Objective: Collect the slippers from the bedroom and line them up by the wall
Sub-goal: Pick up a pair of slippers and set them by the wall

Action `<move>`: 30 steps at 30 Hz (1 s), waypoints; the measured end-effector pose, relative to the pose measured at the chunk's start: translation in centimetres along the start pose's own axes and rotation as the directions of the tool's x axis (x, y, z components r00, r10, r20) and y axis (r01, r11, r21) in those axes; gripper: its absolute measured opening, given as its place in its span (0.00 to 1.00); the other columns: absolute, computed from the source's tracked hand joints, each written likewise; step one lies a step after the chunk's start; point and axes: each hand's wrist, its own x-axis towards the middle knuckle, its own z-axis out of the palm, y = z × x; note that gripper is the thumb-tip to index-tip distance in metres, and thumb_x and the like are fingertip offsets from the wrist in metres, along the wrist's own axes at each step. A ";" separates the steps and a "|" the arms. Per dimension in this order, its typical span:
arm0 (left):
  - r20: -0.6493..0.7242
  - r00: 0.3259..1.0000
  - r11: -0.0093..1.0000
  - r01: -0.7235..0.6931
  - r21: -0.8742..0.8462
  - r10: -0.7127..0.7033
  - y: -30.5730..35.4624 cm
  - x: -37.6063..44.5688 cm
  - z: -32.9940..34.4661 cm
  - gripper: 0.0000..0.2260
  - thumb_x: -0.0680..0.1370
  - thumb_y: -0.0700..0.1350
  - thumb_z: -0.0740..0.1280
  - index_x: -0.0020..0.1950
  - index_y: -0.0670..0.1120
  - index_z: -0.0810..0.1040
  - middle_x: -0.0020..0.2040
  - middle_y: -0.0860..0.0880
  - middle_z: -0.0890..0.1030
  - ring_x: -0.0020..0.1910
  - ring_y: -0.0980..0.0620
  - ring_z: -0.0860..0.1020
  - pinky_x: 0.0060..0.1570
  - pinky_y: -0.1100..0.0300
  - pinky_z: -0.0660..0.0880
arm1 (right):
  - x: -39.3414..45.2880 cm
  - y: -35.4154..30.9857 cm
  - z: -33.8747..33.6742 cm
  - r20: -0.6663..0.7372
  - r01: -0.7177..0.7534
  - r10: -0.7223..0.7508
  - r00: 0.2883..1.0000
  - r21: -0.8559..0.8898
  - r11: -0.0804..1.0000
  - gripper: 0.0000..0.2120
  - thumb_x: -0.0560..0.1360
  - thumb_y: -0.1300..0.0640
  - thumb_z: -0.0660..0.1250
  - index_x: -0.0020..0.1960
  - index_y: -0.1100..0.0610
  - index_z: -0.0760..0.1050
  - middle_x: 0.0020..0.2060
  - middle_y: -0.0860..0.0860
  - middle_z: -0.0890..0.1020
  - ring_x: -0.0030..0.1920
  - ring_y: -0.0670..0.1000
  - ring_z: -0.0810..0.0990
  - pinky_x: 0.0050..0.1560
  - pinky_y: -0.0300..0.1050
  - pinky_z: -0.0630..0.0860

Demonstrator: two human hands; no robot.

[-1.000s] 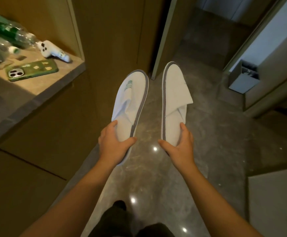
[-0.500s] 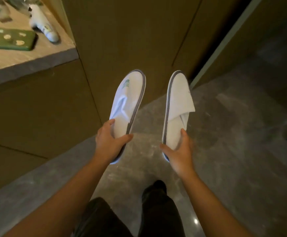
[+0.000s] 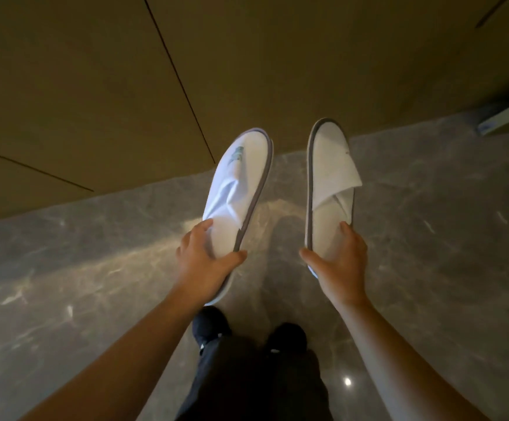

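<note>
Left slipper (image 3: 235, 189) and right slipper (image 3: 329, 177): both were off floor (image 3: 95, 253), side by side, slightly apart, toes toward wall (image 3: 277, 71), heels toward you. Long axes ran roughly square to wall base, left one canted a little rightward at toe. Your left hand (image 3: 206, 262) clasped left heel, thumb on inner edge; your right hand (image 3: 339, 265) clasped right heel likewise. Neither hand nearer wall. Judgement: you needed only straight descent; toes would land near floor's wall edge. Your feet stood below.
</note>
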 end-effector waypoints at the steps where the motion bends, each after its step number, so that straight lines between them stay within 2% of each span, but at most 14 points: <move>1: 0.002 1.000 1.000 -0.003 0.006 0.003 -1.6 1.9 1.9 0.32 0.65 0.46 0.74 0.65 0.48 0.64 0.67 0.41 0.67 0.65 0.41 0.65 0.64 0.43 0.66 | 1.5 2.0 1.8 -0.011 -0.006 0.006 1.000 -0.007 1.000 0.40 0.59 0.52 0.77 0.65 0.59 0.63 0.63 0.60 0.69 0.64 0.60 0.66 0.61 0.51 0.64; 4: 0.018 1.000 0.999 -0.023 0.031 0.022 -6.5 8.1 7.4 0.32 0.65 0.47 0.73 0.65 0.49 0.64 0.66 0.42 0.68 0.64 0.41 0.66 0.63 0.43 0.67 | 6.2 8.3 7.3 -0.019 -0.043 0.043 0.999 0.008 0.999 0.41 0.60 0.52 0.76 0.67 0.58 0.62 0.65 0.60 0.67 0.65 0.60 0.65 0.62 0.53 0.65; 9: 0.020 0.991 0.983 -0.136 0.123 0.134 -13.7 19.0 15.7 0.33 0.64 0.47 0.75 0.65 0.46 0.65 0.65 0.41 0.70 0.62 0.42 0.68 0.59 0.48 0.66 | 14.1 17.5 15.9 -0.089 -0.114 0.115 0.989 0.007 0.993 0.41 0.61 0.51 0.76 0.67 0.59 0.62 0.66 0.60 0.67 0.66 0.60 0.65 0.64 0.51 0.65; 13: 0.000 0.979 0.969 -0.203 0.143 0.205 -18.2 26.0 21.7 0.34 0.63 0.48 0.74 0.66 0.45 0.64 0.66 0.41 0.69 0.64 0.41 0.65 0.64 0.48 0.63 | 19.0 24.0 21.4 -0.103 -0.119 0.111 0.988 -0.072 0.990 0.42 0.59 0.48 0.76 0.67 0.57 0.61 0.66 0.60 0.67 0.65 0.62 0.66 0.63 0.55 0.67; 17: 0.025 0.969 0.958 -0.245 0.151 0.244 -20.7 30.3 25.3 0.38 0.61 0.52 0.72 0.67 0.46 0.62 0.68 0.42 0.67 0.65 0.42 0.63 0.63 0.49 0.62 | 22.3 27.3 24.7 -0.182 -0.151 0.127 0.975 -0.129 0.980 0.42 0.59 0.48 0.77 0.67 0.58 0.61 0.66 0.61 0.66 0.65 0.63 0.66 0.63 0.59 0.69; 20: 0.012 0.969 0.961 -0.244 0.132 0.245 -21.2 31.6 25.8 0.40 0.56 0.55 0.67 0.67 0.48 0.63 0.67 0.43 0.67 0.65 0.43 0.64 0.62 0.50 0.63 | 23.8 27.6 26.1 -0.212 -0.161 0.126 0.969 -0.155 0.975 0.40 0.63 0.47 0.74 0.67 0.59 0.60 0.68 0.63 0.63 0.67 0.63 0.63 0.66 0.60 0.65; 23: 0.003 0.962 0.953 -0.269 0.142 0.271 -21.1 31.6 25.1 0.39 0.58 0.55 0.69 0.67 0.48 0.63 0.67 0.43 0.68 0.65 0.44 0.64 0.61 0.52 0.63 | 23.5 26.2 26.9 -0.188 -0.111 0.068 0.980 -0.230 0.967 0.36 0.68 0.45 0.68 0.69 0.59 0.58 0.71 0.62 0.60 0.70 0.61 0.59 0.69 0.57 0.60; 24: 0.001 0.961 0.950 -0.275 0.145 0.278 -20.9 31.5 24.8 0.38 0.60 0.54 0.71 0.67 0.48 0.63 0.67 0.43 0.68 0.65 0.44 0.64 0.61 0.52 0.63 | 23.2 25.5 27.1 -0.171 -0.061 0.026 0.985 -0.201 0.978 0.34 0.69 0.46 0.67 0.68 0.59 0.59 0.70 0.61 0.63 0.70 0.59 0.61 0.69 0.54 0.61; 26: -0.003 0.954 0.942 -0.295 0.160 0.300 -20.6 31.0 24.2 0.36 0.63 0.49 0.74 0.67 0.48 0.62 0.67 0.43 0.67 0.65 0.44 0.64 0.61 0.51 0.63 | 22.0 23.2 27.6 -0.101 0.036 -0.036 0.994 0.002 0.999 0.28 0.69 0.47 0.67 0.65 0.56 0.65 0.65 0.56 0.72 0.63 0.52 0.70 0.62 0.43 0.65; 28: 0.005 0.937 0.919 -0.343 0.195 0.349 -20.3 30.5 23.5 0.37 0.62 0.47 0.75 0.67 0.47 0.62 0.68 0.43 0.67 0.65 0.44 0.64 0.62 0.53 0.62 | 21.1 20.3 28.1 0.059 0.016 -0.034 0.998 0.288 0.958 0.22 0.70 0.49 0.67 0.61 0.53 0.67 0.59 0.52 0.76 0.57 0.47 0.74 0.55 0.40 0.69; 30: 0.036 0.916 0.892 -0.398 0.215 0.400 -20.1 30.0 22.8 0.40 0.61 0.48 0.75 0.68 0.47 0.60 0.69 0.44 0.65 0.67 0.45 0.62 0.63 0.55 0.60 | 20.7 17.8 28.7 0.157 -0.011 -0.064 0.986 0.433 0.901 0.17 0.70 0.53 0.68 0.56 0.50 0.67 0.53 0.50 0.78 0.52 0.47 0.77 0.51 0.40 0.73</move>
